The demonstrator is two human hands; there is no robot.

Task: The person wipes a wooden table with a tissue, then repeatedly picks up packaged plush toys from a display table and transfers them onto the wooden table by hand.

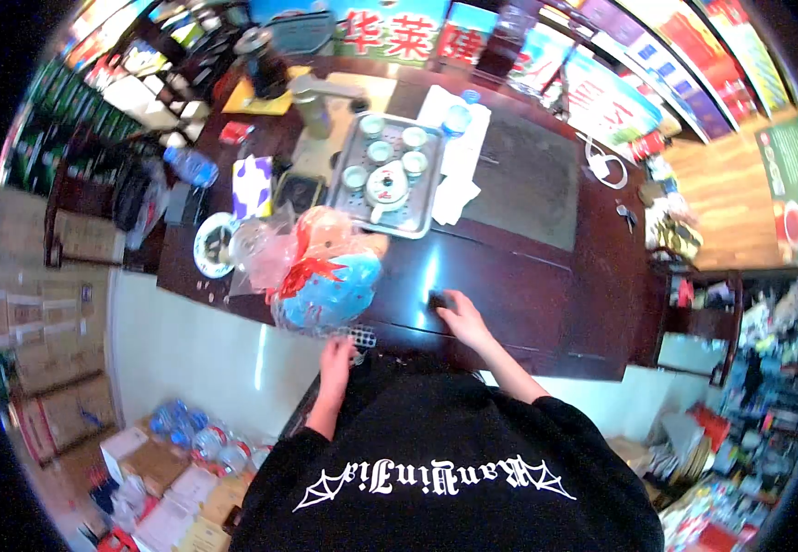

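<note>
My left hand [334, 357] is at the table's front edge, fingers closed by a dark strip with pale round dots [359, 335]. What exactly they grip is too small to make out. Just beyond it sits a bunch of balloons [335, 287] in blue, peach and clear pink, with a red ribbon [310, 269] and crinkled clear film around it. Over the dark tabletop to the right, my right hand [462, 316] is closed on a small black object [439, 300] whose kind I cannot tell.
Behind the balloons stands a metal tea tray [427, 216] with a white teapot [386, 185] and several cups. A plate [213, 247], a water bottle [191, 166] and a purple-and-white box [252, 188] lie left. White cloth [462, 170] and a white cable [607, 170] are right.
</note>
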